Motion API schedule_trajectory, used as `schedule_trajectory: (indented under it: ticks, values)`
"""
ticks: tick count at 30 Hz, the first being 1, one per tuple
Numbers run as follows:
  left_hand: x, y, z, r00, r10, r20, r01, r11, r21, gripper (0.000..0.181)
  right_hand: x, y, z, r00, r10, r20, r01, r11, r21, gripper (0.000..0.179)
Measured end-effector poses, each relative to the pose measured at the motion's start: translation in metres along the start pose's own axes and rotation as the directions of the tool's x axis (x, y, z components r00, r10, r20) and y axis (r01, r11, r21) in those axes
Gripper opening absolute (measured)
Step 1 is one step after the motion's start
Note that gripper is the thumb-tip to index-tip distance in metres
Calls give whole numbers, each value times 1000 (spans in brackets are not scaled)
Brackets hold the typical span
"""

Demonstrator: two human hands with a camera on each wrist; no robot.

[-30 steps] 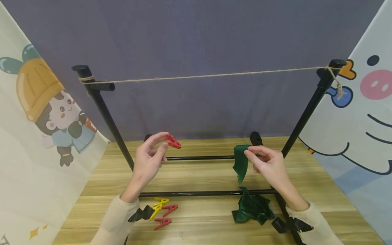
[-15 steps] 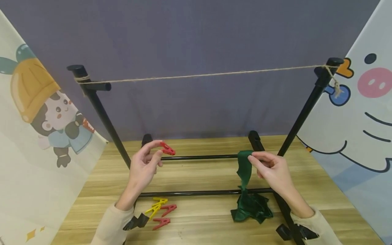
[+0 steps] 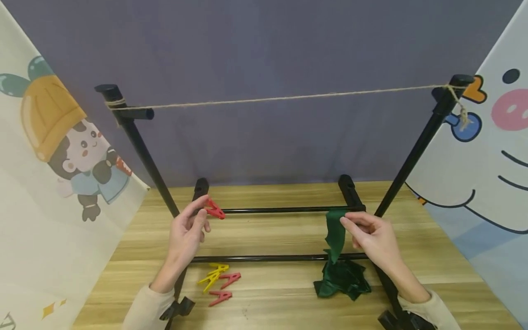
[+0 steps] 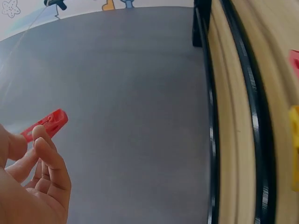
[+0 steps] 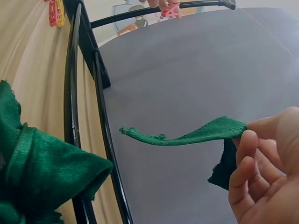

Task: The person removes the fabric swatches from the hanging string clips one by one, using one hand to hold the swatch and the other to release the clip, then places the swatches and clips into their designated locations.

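My left hand (image 3: 185,233) pinches a red clothespin (image 3: 215,209) between thumb and fingertips, held above the table at the rack's left side. In the left wrist view the same red clothespin (image 4: 46,125) points away from the fingertips. On the right, my right hand (image 3: 373,238) pinches a strip of dark green cloth (image 3: 336,233) by one edge, and the rest hangs down. The right wrist view shows the strip (image 5: 187,137) apart from a crumpled heap of green cloth (image 5: 51,172) on the table. That green heap (image 3: 343,278) lies below the right hand.
A twine line (image 3: 288,97) runs between the tops of two black posts of a rack. Black crossbars (image 3: 268,259) span its lower part. Yellow clothespins (image 3: 214,274) and red clothespins (image 3: 220,297) lie on the wooden table (image 3: 280,302). Printed cloths hang at both sides.
My left hand has come down and slightly left with the red clothespin. The right hand has lowered a little and shifted right with the green strip. Both grips stay the same.
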State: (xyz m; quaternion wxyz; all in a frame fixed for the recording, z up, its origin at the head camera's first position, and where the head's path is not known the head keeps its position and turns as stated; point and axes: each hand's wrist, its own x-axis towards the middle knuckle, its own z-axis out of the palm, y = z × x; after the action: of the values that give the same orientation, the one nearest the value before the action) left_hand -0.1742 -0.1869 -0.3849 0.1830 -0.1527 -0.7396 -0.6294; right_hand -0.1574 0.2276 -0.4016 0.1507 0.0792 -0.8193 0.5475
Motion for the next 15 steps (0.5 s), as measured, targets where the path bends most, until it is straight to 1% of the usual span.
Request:
schedule_trajectory:
  ticks: [2, 4, 6, 8, 9, 11, 13, 15]
  values:
    - [-4, -5, -2, 1000, -12, 2, 12, 1000, 7, 33, -3, 1, -1, 1000, 10, 2, -10, 1000, -15, 21]
    - [-9, -9, -5, 1000, -15, 16, 15, 1000, 9, 31, -6, -6, -1, 1000, 22, 13, -21, 999, -44, 21]
    - [-14, -6, -6, 999, -37, 38, 36, 999, 23, 30, -11, -15, -1, 999, 31, 25, -29, 998, -63, 20]
    - [-19, -9, -9, 996, -56, 67, 53, 998, 34, 30, -14, -22, -1, 999, 37, 36, -35, 997, -75, 19]
    - [-22, -11, -10, 994, -65, 86, 62, 997, 44, 30, -16, -26, -1, 998, 44, 39, -41, 996, -84, 19]
    - [-27, -15, -13, 989, -90, 118, 83, 994, 64, 30, -18, -24, -1, 998, 50, 42, -46, 996, -83, 19]
    - [-32, -27, -16, 983, -105, 148, 95, 993, 69, 31, -20, -22, -2, 997, 57, 47, -53, 996, -75, 19]
    - [-36, -32, -17, 976, -123, 180, 110, 991, 81, 31, -23, -21, -2, 996, 67, 53, -63, 995, -75, 19]
